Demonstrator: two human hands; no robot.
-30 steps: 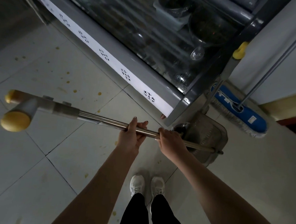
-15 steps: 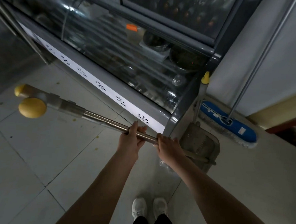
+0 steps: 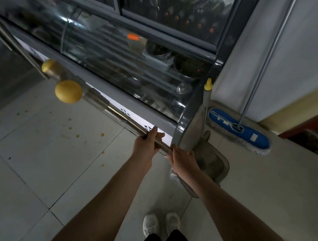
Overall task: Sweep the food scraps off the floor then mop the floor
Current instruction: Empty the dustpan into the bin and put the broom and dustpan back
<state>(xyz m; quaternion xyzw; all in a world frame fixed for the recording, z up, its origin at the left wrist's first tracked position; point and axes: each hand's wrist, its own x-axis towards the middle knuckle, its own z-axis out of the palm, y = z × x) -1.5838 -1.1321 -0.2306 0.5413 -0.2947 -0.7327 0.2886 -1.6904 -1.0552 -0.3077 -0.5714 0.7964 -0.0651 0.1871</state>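
Observation:
Both of my hands grip a steel pole (image 3: 124, 119) that slants up to the left. Its top end is a T-handle with yellow knobs (image 3: 68, 91). My left hand (image 3: 147, 144) holds the pole higher up, and my right hand (image 3: 182, 158) holds it just below. The pole's lower end is hidden behind my right arm. A grey dustpan (image 3: 214, 162) with a yellow-capped handle (image 3: 208, 85) stands at the cabinet's corner, right of my right hand. Small yellow food scraps (image 3: 102, 134) dot the pale floor tiles on the left.
A glass-fronted display cabinet (image 3: 120, 65) fills the top of the view. A blue flat mop (image 3: 240, 129) leans against the white wall (image 3: 298, 54) at the right. My white shoes (image 3: 151, 225) stand on the tiles below. A crumpled clear wrapper (image 3: 173, 175) lies under my right wrist.
The view has tilted up towards the cabinet. The pole's handle end has swung up and to the right. Both hands keep their grip on the pole.

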